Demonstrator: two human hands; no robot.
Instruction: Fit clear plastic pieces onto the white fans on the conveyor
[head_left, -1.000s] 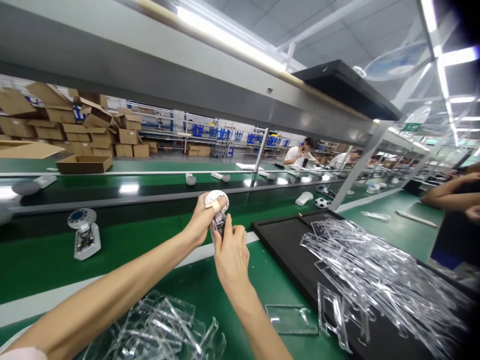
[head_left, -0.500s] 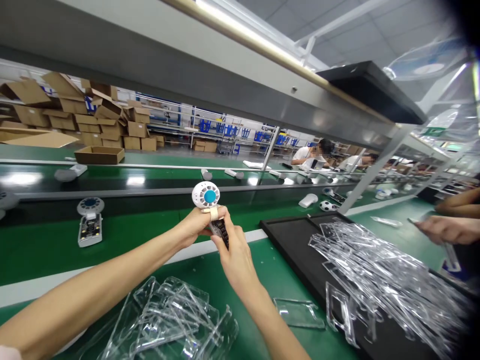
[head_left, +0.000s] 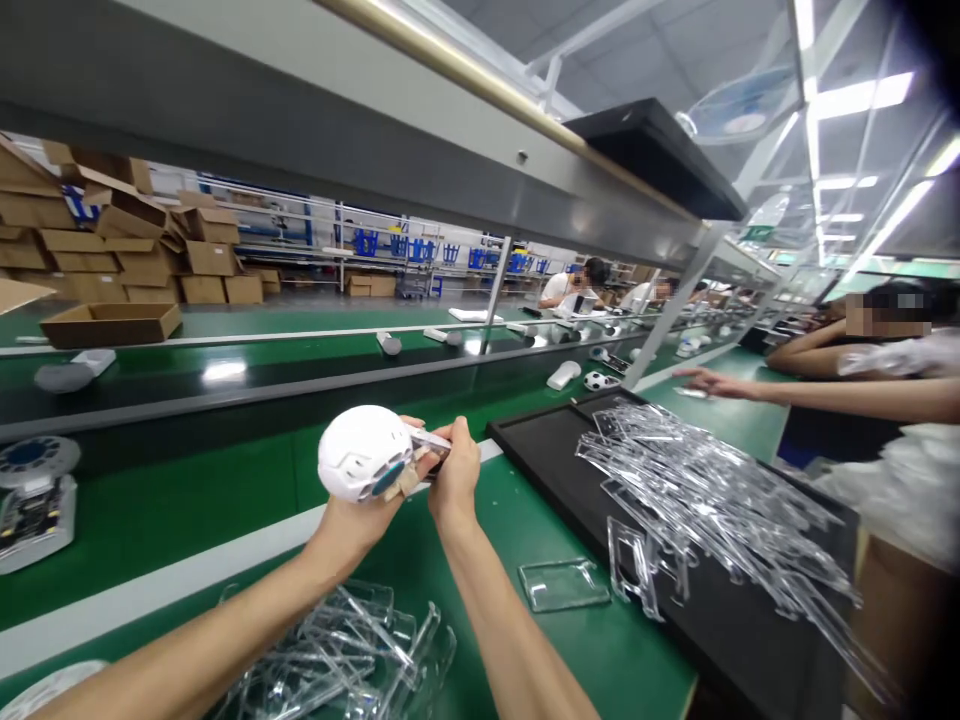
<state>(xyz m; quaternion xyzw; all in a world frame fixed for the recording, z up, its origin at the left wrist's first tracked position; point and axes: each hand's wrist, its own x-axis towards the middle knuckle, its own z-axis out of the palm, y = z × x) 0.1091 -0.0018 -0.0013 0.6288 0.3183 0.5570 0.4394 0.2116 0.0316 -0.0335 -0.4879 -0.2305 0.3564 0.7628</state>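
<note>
White fan (head_left: 364,455) gripped at both ends above the green bench (head_left: 510,540)

From the head view, I see the fan in the middle, off the bench, its round head tipped up and to the left. The left hand (head_left: 364,520) grasps it from beneath the head, at the neck. The right hand (head_left: 456,480) is curled about the handle, which is mostly hidden by fingers.

I'd judge it light and stiff, its domed shell smooth enough to slip. The handle end seems the delicate part, so the neck and handle sides look the safest places to hold, with fingers off the blades.

Counting round: one fan in the hands, and one open fan (head_left: 34,525) lying at the left, circuit board showing. One lone clear frame (head_left: 564,584) lies on the bench, just left of one black tray (head_left: 536,445). The tray's pile of clear frames (head_left: 697,490) and the near-left heap of clear parts (head_left: 337,660) are too tangled to count. There is one football-patterned piece (head_left: 598,381) beyond the tray and one open carton (head_left: 112,325) at the far left. At the right, one co-worker's hand (head_left: 709,382) reaches out.
</note>
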